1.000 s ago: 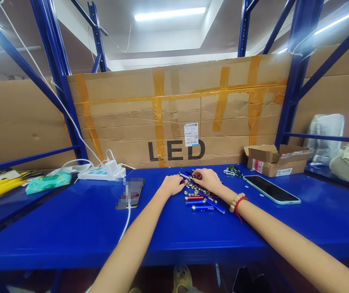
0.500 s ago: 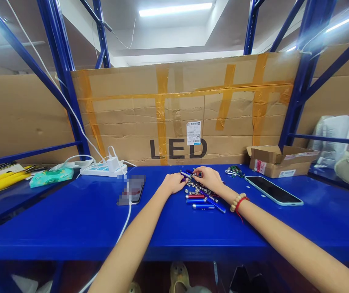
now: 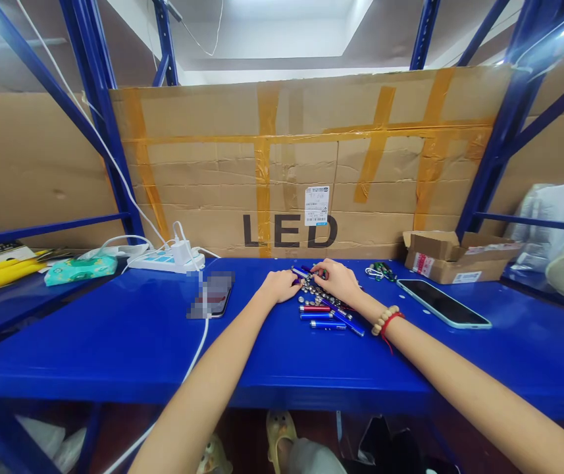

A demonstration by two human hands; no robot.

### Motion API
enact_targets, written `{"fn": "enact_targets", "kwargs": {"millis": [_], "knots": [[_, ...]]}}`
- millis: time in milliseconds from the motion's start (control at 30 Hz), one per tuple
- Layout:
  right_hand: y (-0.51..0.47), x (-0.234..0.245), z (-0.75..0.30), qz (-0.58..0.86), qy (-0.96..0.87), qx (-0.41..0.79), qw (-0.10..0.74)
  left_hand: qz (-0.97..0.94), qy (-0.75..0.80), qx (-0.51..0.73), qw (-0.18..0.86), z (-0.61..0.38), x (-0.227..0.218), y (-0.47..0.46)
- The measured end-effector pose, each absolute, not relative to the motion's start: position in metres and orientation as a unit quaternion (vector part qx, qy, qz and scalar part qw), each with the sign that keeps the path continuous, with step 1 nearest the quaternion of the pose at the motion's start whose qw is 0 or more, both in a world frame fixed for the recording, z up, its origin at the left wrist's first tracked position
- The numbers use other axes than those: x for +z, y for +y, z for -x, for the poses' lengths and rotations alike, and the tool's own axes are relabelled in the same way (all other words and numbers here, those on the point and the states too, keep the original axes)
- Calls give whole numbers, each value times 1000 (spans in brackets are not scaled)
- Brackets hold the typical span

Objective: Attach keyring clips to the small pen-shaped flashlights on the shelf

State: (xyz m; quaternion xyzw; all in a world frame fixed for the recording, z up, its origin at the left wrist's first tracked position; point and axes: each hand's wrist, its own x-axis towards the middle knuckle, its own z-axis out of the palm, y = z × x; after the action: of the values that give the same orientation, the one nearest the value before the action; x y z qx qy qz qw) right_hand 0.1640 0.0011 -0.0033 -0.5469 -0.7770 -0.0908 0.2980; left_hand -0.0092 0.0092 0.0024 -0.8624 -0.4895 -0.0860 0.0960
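A: ok so what's going on at the blue table [image 3: 266, 352]? Which step is this?

B: Looks to me like sorting through or handling the small stuff. The left hand [image 3: 280, 287] is at the left edge of the pile of silver pieces [image 3: 302, 300], the right hand [image 3: 338, 282] at its right side, and a blue tube [image 3: 301, 272] lies between them toward the far side.

A: Fingers doing anything?

B: Left ones are bent together by the tube, but can't tell if they grip it. Right thumb and index come close over the pile; whatever's between them, if anything, is too small to make out.

A: And the other tubes?

B: Red tube [image 3: 314, 308] just on the near side of the pile, lying flat, with a loose blue one [image 3: 328, 325] nearer still.

A: So what's the next move need?

B: I'd say a light fingertip pinch with the right, the left steadying, and no bumping those tiny round bits.
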Motion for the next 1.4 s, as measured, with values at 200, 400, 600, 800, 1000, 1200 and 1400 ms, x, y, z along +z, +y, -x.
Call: {"fn": "enact_targets", "kwargs": {"millis": [200,400,600,800,1000,1200,1400], "knots": [[0,-4,-164,515,-793,-89,314,869,-479,-75,99,8,4,10],[-5,0,-163,502,-799,-98,316,874,-470,-77,97,9,6,8],[-7,1,-161,521,-792,-104,300,870,-478,-79,90,8,5,8],[-2,-2,-162,529,-795,-103,278,867,-482,-80,95,9,6,7],[-1,-2,-163,553,-796,-92,229,866,-485,-82,94,9,4,8],[-3,0,-163,567,-796,-77,198,865,-486,-78,93,9,2,12],[-3,0,-163,572,-793,-73,199,866,-487,-71,91,8,3,11]]}}
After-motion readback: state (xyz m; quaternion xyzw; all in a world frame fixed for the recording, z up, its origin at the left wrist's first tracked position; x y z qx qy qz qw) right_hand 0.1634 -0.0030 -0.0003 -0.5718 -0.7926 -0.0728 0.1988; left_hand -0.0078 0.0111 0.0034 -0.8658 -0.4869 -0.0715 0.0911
